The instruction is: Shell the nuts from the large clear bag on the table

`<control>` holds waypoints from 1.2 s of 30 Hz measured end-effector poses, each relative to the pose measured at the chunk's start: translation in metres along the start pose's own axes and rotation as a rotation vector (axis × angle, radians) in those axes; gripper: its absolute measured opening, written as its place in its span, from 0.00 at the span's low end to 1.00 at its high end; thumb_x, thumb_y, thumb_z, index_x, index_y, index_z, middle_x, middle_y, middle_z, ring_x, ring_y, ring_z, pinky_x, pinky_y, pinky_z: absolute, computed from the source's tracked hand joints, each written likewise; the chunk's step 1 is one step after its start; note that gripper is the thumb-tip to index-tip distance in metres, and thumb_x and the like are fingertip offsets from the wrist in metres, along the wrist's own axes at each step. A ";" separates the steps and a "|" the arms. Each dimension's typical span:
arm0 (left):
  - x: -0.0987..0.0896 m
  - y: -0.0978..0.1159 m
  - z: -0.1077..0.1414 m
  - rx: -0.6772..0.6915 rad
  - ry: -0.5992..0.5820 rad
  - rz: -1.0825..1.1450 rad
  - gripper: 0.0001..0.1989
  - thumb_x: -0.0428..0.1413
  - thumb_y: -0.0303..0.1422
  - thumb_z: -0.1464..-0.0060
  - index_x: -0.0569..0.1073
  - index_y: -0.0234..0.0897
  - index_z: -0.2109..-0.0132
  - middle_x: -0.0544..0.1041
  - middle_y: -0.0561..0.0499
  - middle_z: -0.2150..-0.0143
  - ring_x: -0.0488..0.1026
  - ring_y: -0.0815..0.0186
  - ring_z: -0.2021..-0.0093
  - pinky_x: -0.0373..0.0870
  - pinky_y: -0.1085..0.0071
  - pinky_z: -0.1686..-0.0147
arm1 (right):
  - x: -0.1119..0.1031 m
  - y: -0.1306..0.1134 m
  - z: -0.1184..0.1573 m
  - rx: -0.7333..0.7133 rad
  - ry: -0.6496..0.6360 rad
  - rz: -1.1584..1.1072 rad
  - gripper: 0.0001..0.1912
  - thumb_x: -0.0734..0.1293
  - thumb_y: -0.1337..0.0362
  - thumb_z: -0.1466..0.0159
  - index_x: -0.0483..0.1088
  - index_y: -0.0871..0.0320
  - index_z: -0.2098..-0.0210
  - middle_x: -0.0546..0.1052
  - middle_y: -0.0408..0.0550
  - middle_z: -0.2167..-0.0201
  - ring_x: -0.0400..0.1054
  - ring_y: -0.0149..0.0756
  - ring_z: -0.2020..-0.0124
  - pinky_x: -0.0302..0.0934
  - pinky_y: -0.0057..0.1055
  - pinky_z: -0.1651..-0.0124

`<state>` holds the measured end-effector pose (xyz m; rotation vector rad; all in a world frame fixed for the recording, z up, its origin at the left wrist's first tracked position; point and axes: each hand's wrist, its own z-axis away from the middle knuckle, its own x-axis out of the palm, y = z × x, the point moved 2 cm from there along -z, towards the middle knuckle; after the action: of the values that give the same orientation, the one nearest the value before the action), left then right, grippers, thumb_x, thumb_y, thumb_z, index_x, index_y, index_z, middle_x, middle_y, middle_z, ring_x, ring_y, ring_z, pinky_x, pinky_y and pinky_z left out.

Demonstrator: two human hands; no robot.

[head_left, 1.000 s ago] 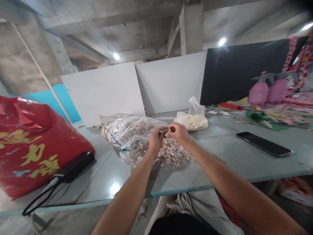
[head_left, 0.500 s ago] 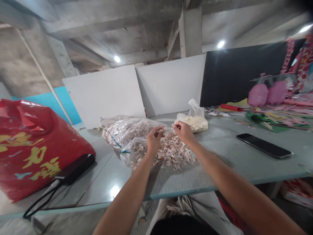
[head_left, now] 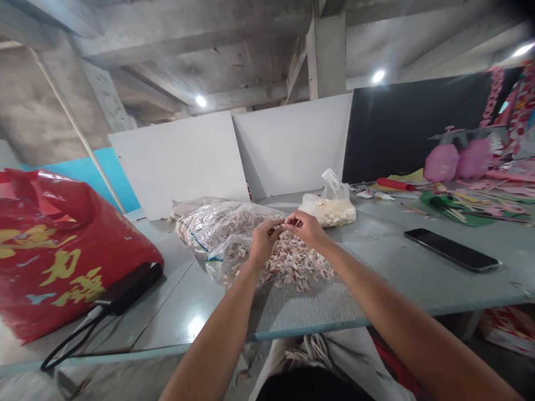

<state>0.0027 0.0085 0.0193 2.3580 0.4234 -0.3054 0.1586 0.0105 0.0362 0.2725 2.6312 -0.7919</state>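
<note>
Fingertips almost meeting, my left hand (head_left: 264, 238) and my right hand (head_left: 310, 228) are over a pile of small, curled, pinkish-beige pieces (head_left: 298, 263). Each hand is closed in a pinch. What lies between the fingers is tiny and pale, and I cannot make out its kind. The pile spills from the mouth of a clear plastic bag (head_left: 228, 218), which lies on its side behind my left hand with more such pieces inside. Beyond my right hand stands a smaller clear bag (head_left: 336, 211) with cream-coloured pieces.
On the left stand a large red bag (head_left: 62, 245) and a black power bank (head_left: 131, 289) with a cable. A phone (head_left: 451, 249) lies on the table (head_left: 384, 301) at right. Pink spray bottles (head_left: 441, 162) and paper scraps crowd the far right. White panels (head_left: 292, 150) lean behind.
My right hand has moved left and my left hand slightly right, so their fingertips now come together above the pile. The bags and the phone stay in place.
</note>
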 end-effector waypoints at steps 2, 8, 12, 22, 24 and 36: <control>-0.002 0.001 -0.001 -0.012 -0.037 0.002 0.13 0.56 0.37 0.51 0.76 0.36 0.59 0.71 0.54 0.78 0.67 0.72 0.79 0.63 0.77 0.75 | -0.001 0.000 -0.001 0.014 -0.017 -0.027 0.09 0.63 0.60 0.42 0.67 0.60 0.71 0.70 0.43 0.74 0.64 0.29 0.71 0.56 0.25 0.68; 0.000 0.002 -0.001 -0.034 -0.064 0.053 0.12 0.57 0.37 0.52 0.77 0.35 0.62 0.72 0.53 0.77 0.68 0.72 0.79 0.64 0.77 0.76 | -0.004 0.000 -0.003 0.032 -0.089 -0.010 0.09 0.61 0.60 0.40 0.65 0.60 0.71 0.67 0.42 0.76 0.60 0.29 0.73 0.53 0.25 0.70; 0.001 0.001 -0.002 -0.104 -0.013 0.144 0.13 0.57 0.38 0.53 0.76 0.34 0.63 0.72 0.53 0.77 0.67 0.72 0.80 0.65 0.76 0.77 | 0.000 0.001 -0.001 0.014 -0.137 0.030 0.09 0.59 0.60 0.39 0.63 0.59 0.71 0.63 0.40 0.78 0.57 0.28 0.75 0.51 0.25 0.71; 0.000 -0.002 -0.004 -0.173 0.096 0.269 0.15 0.59 0.38 0.56 0.75 0.33 0.61 0.73 0.52 0.74 0.67 0.74 0.82 0.66 0.76 0.79 | 0.001 0.008 0.000 0.099 0.015 -0.040 0.14 0.60 0.60 0.41 0.70 0.60 0.59 0.73 0.45 0.73 0.65 0.32 0.73 0.58 0.26 0.68; 0.001 -0.003 -0.003 -0.180 0.100 0.276 0.16 0.59 0.39 0.56 0.75 0.34 0.60 0.74 0.52 0.73 0.67 0.73 0.82 0.66 0.76 0.79 | 0.001 0.010 -0.001 0.116 0.005 -0.018 0.13 0.61 0.61 0.42 0.73 0.60 0.62 0.74 0.46 0.74 0.67 0.33 0.73 0.59 0.27 0.68; 0.005 -0.001 -0.001 -0.178 -0.014 0.274 0.18 0.56 0.42 0.53 0.74 0.32 0.61 0.69 0.54 0.80 0.66 0.73 0.82 0.66 0.76 0.80 | 0.004 0.006 0.003 0.123 0.077 0.137 0.11 0.61 0.65 0.49 0.72 0.62 0.70 0.69 0.41 0.82 0.60 0.27 0.78 0.53 0.22 0.73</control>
<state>0.0072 0.0105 0.0175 2.2027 0.1123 -0.1487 0.1579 0.0143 0.0293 0.5213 2.6039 -0.9147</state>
